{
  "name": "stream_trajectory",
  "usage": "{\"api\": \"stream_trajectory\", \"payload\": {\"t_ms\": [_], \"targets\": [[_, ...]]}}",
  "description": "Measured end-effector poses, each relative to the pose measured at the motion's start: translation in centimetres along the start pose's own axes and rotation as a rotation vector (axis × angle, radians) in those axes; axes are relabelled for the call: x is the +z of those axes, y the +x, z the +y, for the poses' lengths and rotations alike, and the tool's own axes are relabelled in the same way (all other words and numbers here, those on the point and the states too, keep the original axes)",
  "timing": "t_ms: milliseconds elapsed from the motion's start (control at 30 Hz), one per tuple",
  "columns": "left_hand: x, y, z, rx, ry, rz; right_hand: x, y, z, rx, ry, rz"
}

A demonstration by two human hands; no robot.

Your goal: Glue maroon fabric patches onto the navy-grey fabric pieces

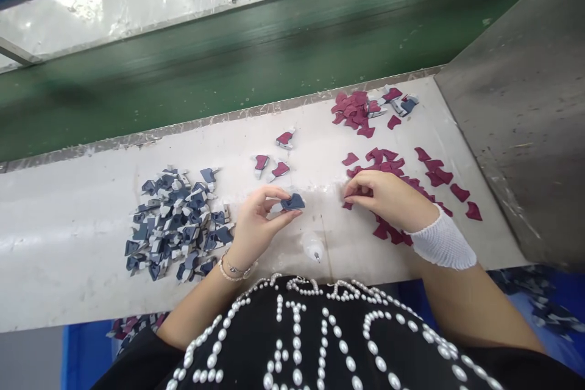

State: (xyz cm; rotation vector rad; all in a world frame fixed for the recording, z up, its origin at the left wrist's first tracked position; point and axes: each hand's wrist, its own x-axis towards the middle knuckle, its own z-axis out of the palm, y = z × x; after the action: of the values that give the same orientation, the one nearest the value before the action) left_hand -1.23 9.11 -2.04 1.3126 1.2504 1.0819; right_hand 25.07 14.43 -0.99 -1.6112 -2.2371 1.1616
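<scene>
My left hand [261, 219] pinches a navy and grey moulded piece [293, 202] between thumb and fingers, navy face up. At the left edge of a pile of thin maroon pieces [381, 161], my right hand [381, 195] has its thumb and fingertips closed on a maroon piece [348, 205], mostly hidden by the fingers. Between my hands and nearer to my body is a small translucent bottle [313, 247] with a metal tip. Beyond my left hand lie three grey pieces with maroon faces, one of them a maroon-faced piece [285, 138] set farther back.
A heap of navy and grey pieces [178, 225] covers the left of the white table [68, 225]. More maroon pieces [351, 111] lie at the back right. A green belt [228, 67] runs behind; a metal panel [525, 116] stands right. Blue bins [86, 353] sit below.
</scene>
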Motion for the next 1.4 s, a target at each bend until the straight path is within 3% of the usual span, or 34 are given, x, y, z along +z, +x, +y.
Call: {"api": "stream_trajectory", "payload": {"t_ms": [100, 300, 467, 667, 1067, 1267, 1400], "targets": [[0.1, 0.0, -0.3, 0.007, 0.021, -0.007, -0.7, -1.0, -0.7, 0.022, 0.121, -0.03], [0.9, -0.1, -0.7, 0.057, -0.001, 0.0, -0.9, -2.1, -3.1, 0.119, 0.684, -0.064], [1.9, -0.1, -0.5, 0.126, 0.036, 0.035, 0.4, -1.1, -4.9, 0.023, 0.893, -0.111], [1.9, -0.4, -0.5, 0.226, 0.159, 0.065, 1.7, 0.0, -5.5, 0.037, 0.903, -0.075], [1.7, -0.3, 0.3, 0.395, 0.244, 0.082, 1.3, 0.1, -6.4, 0.069, 0.83, 0.014], [1.2, -0.1, 0.4, 0.479, 0.305, 0.096, 1.1, 0.2, -6.8, 0.067, 0.803, 0.0], [0.5, -0.2, 0.6, 0.472, 0.241, 0.041, 1.1, 0.4, -6.5, 0.015, 0.831, -0.079]]}}
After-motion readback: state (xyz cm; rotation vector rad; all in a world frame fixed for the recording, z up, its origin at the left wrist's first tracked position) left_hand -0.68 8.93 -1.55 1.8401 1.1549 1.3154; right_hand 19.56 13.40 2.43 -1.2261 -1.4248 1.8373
